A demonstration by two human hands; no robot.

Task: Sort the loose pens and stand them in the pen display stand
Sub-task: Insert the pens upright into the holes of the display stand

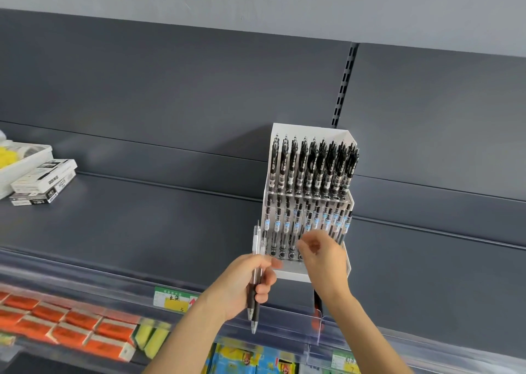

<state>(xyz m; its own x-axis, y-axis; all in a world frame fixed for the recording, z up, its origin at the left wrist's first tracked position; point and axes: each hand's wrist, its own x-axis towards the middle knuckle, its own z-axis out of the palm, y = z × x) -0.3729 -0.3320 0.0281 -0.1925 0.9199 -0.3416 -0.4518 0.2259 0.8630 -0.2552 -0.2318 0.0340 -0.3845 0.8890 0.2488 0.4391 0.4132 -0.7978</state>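
Observation:
A white tiered pen display stand (293, 272) stands on the dark grey shelf, its upper tier full of black pens (313, 165) and its lower tier holding several more. My left hand (250, 284) grips a small bunch of loose pens (256, 262) upright, clear tops up and tips pointing down, just left of the stand's front. My right hand (321, 255) reaches into the lower tier at the front, fingers curled among the pens there; motion blur hides whether it pinches one.
Stacked white and black boxes (42, 180) and a white tray (25, 157) sit at the shelf's far left. A clear plastic rail with price labels (175, 299) runs along the shelf front. Orange packs (71, 325) and colourful packets (244, 359) fill the shelf below.

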